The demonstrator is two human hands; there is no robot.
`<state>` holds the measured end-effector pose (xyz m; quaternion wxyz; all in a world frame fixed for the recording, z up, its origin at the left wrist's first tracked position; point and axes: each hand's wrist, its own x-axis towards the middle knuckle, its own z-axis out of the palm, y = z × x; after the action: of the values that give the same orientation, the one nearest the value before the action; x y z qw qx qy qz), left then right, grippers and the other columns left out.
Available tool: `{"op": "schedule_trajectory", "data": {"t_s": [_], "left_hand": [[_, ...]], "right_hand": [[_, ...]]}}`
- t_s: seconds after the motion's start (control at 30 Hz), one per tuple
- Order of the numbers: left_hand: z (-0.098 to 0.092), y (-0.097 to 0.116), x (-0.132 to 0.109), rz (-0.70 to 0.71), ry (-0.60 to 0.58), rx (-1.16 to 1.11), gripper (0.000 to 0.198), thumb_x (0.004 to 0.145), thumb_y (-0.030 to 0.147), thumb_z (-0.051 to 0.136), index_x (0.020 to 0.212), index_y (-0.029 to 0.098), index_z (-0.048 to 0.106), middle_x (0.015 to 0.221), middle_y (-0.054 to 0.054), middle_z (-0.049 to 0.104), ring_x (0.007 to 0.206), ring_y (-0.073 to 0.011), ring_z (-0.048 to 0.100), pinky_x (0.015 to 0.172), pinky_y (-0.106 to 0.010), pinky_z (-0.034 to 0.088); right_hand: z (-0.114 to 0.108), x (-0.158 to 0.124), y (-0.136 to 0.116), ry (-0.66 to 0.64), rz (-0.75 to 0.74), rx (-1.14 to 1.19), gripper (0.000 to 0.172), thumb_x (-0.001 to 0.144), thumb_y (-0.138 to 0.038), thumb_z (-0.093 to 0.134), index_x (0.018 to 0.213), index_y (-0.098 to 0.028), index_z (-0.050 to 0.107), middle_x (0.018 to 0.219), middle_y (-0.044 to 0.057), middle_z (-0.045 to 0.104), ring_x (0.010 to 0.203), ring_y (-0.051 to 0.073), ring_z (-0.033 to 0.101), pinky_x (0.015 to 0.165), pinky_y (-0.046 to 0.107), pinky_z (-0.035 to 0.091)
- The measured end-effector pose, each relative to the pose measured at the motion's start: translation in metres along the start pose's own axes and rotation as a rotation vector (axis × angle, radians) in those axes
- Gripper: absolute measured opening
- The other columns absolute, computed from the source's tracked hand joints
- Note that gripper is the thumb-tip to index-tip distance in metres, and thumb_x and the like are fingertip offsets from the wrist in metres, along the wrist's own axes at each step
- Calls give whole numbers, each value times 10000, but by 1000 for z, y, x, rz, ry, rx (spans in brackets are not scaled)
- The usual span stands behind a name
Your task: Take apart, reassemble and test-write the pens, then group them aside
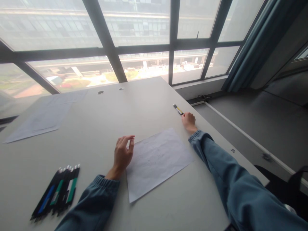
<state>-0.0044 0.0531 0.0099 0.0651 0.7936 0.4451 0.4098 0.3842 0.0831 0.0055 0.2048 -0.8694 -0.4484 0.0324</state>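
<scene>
A white sheet of paper lies on the grey table in front of me. My left hand hovers at the sheet's left edge, thumb and forefinger pinched together, with nothing visible between them. My right hand reaches out near the table's right edge, its fingers curled on the near end of a yellow-and-black pen that lies on the table.
Several markers lie in a row at the near left. Another sheet rests at the far left. Two small round holes sit near the table's far edge, below a large window. The floor drops away on the right.
</scene>
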Motion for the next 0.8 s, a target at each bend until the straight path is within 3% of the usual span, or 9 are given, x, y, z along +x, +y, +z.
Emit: {"op": "schedule_trajectory", "data": {"t_s": [0.8], "left_hand": [[-1, 2, 0, 30, -49, -1, 229, 907, 135, 480, 994, 215, 677, 935, -50, 720, 957, -238, 638, 910, -392, 513]], "right_hand": [[0, -1, 0, 13, -24, -13, 284, 993, -314, 506, 1055, -147, 728, 1032, 171, 752, 987, 282, 713, 859, 363, 517]]}}
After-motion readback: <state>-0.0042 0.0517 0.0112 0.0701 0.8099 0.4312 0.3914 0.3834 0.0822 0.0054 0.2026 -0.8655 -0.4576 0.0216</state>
